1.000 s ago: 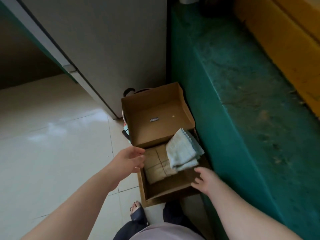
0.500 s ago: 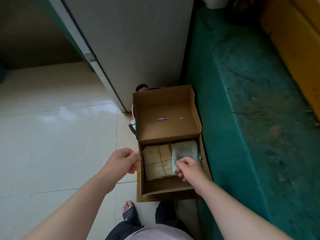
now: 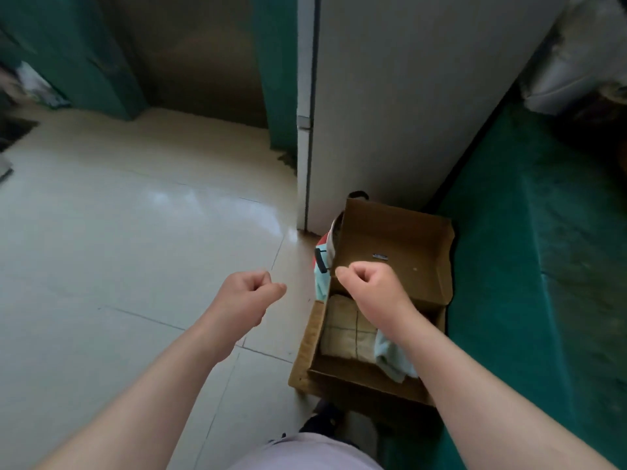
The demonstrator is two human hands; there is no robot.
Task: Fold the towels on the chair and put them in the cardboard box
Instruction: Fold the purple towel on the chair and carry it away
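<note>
An open cardboard box [image 3: 307, 347] stands on the floor against a green ledge, its lid [image 3: 400, 245] raised at the far side. Inside lie a folded beige towel [image 3: 346, 334] on the left and a folded pale blue towel [image 3: 390, 359] on the right, partly hidden by my right forearm. My right hand [image 3: 369, 283] hovers above the box with fingers curled and nothing in it. My left hand [image 3: 249, 293] hangs over the floor to the left of the box, fingers curled, holding nothing. No chair is in view.
A grey cabinet or door [image 3: 390, 96] rises just behind the box. The green ledge [image 3: 526, 266] runs along the right. Some red, white and teal items [image 3: 322, 266] are wedged beside the box's left side. Pale tiled floor [image 3: 118, 249] spreads to the left.
My right hand let go of the blue towel in the box and rose above it. My left hand drew away from the box's left wall. The view swung left.
</note>
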